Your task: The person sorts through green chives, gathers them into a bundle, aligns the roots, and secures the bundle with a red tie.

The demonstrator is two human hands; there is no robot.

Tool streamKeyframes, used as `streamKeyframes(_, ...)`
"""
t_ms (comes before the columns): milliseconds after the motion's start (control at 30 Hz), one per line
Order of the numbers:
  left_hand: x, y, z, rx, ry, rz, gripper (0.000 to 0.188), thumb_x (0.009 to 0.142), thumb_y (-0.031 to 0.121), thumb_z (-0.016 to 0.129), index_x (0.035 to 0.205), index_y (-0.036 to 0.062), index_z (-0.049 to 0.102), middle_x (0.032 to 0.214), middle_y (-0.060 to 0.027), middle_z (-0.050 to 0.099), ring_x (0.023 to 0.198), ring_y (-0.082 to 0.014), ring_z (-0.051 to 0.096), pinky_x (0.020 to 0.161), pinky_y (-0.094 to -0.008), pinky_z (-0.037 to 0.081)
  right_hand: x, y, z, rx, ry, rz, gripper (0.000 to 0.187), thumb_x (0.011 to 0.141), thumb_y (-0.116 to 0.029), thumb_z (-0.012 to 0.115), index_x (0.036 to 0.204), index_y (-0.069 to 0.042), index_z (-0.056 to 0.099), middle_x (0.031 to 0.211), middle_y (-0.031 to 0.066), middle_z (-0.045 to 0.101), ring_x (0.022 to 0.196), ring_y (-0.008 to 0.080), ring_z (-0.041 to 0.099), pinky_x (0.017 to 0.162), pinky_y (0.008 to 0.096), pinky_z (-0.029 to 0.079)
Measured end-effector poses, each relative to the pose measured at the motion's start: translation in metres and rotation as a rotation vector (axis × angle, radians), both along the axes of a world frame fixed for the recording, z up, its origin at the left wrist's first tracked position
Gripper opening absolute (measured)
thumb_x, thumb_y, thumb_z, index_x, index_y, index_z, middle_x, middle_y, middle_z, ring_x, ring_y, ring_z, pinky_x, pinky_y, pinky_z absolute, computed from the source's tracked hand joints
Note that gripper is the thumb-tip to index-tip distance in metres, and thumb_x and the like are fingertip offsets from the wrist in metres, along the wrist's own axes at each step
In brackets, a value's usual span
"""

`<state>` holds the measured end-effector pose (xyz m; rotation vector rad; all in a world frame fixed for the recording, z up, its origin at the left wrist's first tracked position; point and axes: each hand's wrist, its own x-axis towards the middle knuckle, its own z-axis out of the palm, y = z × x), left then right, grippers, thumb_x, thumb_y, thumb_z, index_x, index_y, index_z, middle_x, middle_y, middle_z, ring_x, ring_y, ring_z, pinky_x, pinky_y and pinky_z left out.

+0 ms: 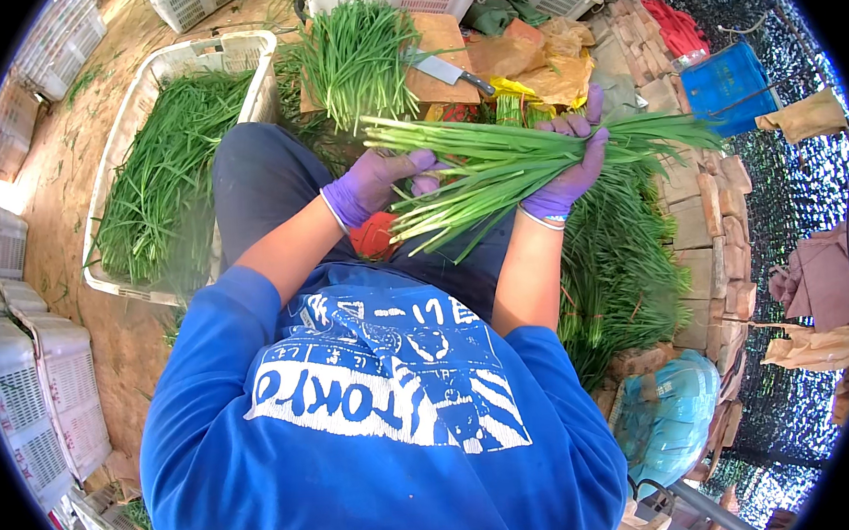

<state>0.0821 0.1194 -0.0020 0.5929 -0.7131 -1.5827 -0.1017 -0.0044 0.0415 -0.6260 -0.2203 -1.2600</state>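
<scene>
My right hand [573, 173], in a purple glove, is wrapped round a bunch of garlic chives [505, 155]. The bunch lies crosswise above my lap, with pale stem ends to the left and green tips to the right. At the stem ends, my left hand [378, 183], also purple-gloved, pinches some stalks between thumb and fingers. Beyond the hands, a heap of chives [356, 62] rests on a wooden board [441, 36]. A knife [441, 68] with a wide blade and dark handle lies on that board, its handle pointing right.
On the left stands a white plastic crate [266, 77] full of loose chives. A large chive pile [621, 264] lies to my right, beside a row of bricks [715, 211]. Farther out are a blue bin [727, 86], a teal plastic-wrapped bundle [670, 415] and stacked white crates [66, 380].
</scene>
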Motion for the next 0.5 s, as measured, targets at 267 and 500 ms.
streamKeyframes(267,-0.001,0.003,0.003,-0.015,-0.006,0.03,0.027,0.076,0.012,0.059,0.101,0.0021,0.056,0.08,-0.0043,0.057,0.073,-0.0123,0.053,0.068,-0.0246,0.043,-0.001,0.002,-0.007,0.077,0.083,-0.15,0.044,0.089,-0.029,0.043,0.129,-0.014,0.035,0.074,-0.0054,0.05,0.061,0.0087,0.047,0.065,0.0293,0.042)
streamKeyframes(500,-0.011,-0.004,0.018,0.046,-0.167,-0.038,0.022,0.086,0.016,0.049,0.096,-0.0026,0.056,0.081,-0.0086,0.063,0.067,-0.0142,0.059,0.059,-0.023,0.046,0.008,0.007,-0.007,0.061,0.104,-0.076,0.049,0.086,-0.03,0.049,0.13,-0.014,0.033,0.07,-0.0056,0.043,0.06,0.0085,0.042,0.065,0.0287,0.039)
